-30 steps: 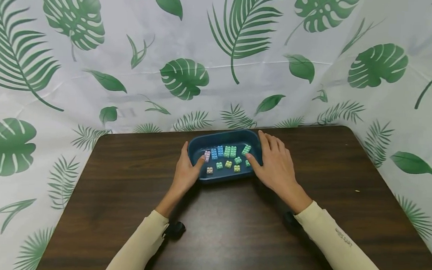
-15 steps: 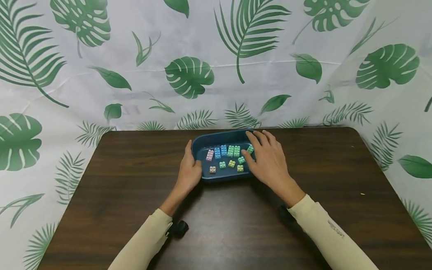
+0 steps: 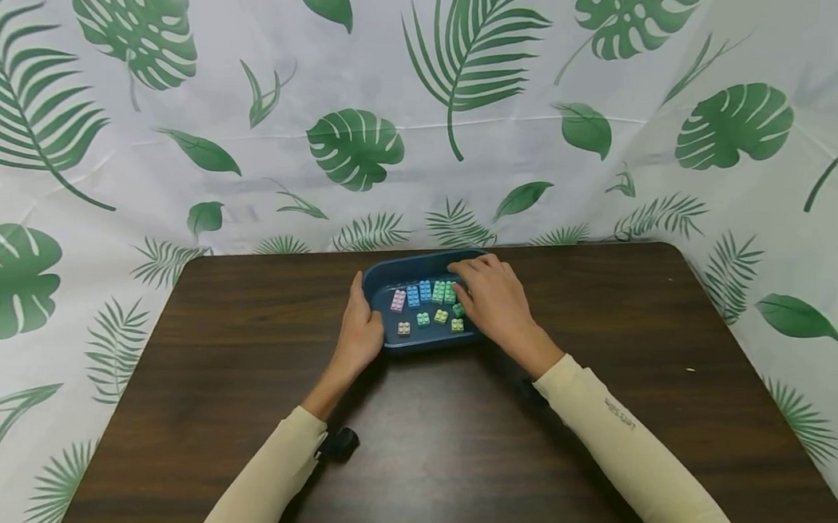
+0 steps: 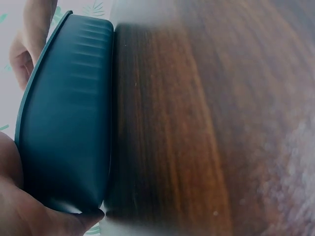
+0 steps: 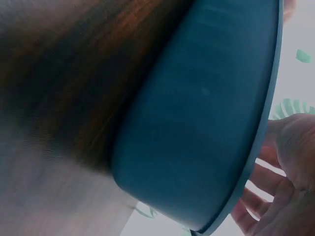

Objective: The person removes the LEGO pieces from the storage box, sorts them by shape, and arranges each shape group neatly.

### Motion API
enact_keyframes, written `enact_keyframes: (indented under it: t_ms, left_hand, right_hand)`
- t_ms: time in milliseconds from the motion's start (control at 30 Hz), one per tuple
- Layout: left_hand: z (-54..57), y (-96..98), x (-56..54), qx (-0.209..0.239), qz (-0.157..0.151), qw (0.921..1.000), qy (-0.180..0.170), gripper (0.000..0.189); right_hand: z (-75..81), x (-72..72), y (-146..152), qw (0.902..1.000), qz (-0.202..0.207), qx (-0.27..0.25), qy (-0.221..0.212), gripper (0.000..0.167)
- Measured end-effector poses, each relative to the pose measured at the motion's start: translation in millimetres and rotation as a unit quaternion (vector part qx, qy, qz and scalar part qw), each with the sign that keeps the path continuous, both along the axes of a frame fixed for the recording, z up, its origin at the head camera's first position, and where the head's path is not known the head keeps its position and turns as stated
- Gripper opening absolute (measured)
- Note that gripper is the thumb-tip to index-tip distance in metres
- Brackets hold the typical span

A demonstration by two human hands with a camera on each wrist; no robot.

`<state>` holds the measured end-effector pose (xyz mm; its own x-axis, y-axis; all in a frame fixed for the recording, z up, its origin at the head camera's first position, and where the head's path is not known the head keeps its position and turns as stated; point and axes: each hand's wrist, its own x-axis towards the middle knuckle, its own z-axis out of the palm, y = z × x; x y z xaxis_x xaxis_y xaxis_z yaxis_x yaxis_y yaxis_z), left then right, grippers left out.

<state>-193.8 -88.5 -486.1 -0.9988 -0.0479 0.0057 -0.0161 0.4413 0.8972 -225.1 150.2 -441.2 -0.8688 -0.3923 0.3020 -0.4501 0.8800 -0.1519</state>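
Note:
A dark blue tray [image 3: 428, 344] sits near the table's far edge, holding several toy building bricks. My left hand [image 3: 360, 334] grips its left end; the left wrist view shows thumb and fingers around the tray's corner. Over the right part of the tray is my right hand [image 3: 497, 305], its fingers loosely bent above the bricks and hiding some of them. A pink brick [image 3: 398, 300], blue bricks [image 3: 414, 296] and green bricks [image 3: 439, 291] lie along the back. Smaller ones, including a yellow brick [image 3: 441, 316] and a beige brick [image 3: 404, 328], lie in front. Nothing shows between the right fingers.
The dark wooden table [image 3: 255, 347] extends around the tray. Behind it hangs a white cloth [image 3: 274, 37] with a green leaf print. A tiny yellowish scrap [image 3: 690, 369] lies on the table to the right.
My right hand has moved left from the tray's right end to over the bricks. My left thumb has drawn back from inside the tray to its rim. The tray stays about where it was.

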Motion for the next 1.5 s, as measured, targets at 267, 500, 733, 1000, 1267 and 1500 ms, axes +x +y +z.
enact_keyframes:
  t_ms: [267, 500, 733, 1000, 1267, 1500]
  left_hand:
    - [1.0, 0.6, 0.8, 0.002, -0.003, 1.0, -0.005, 0.074]
    - [0.8, -1.8, 0.3, -0.003, -0.002, 1.0, -0.004, 0.074]
    - [0.7, -1.5, -0.4, -0.012, -0.005, 0.9999, -0.004, 0.074]
    - [-0.2, -1.6, -1.0, -0.019, -0.001, 0.9998, -0.003, 0.075]
    - [0.5, -0.4, 0.3, -0.018, -0.005, 0.9998, -0.004, 0.075]
    - [1.3, -0.4, 0.5, -0.026, -0.005, 0.9996, -0.004, 0.076]
  right_hand:
    - [-3.5, -11.0, -8, 0.9994, -0.026, 0.014, -0.018, 0.042]
    - [-10.9, -18.0, -13, 0.9971, -0.052, 0.018, -0.053, 0.041]
    - [-13.6, -20.1, -14, 0.9937, -0.071, 0.031, -0.081, 0.04]
    - [-19.5, -19.9, -16, 0.9947, -0.064, 0.046, -0.066, 0.035]
    - [-23.1, -20.5, -14, 0.9951, -0.06, 0.049, -0.062, 0.035]
    - [-23.3, -22.9, -15, 0.9949, -0.061, 0.036, -0.071, 0.034]
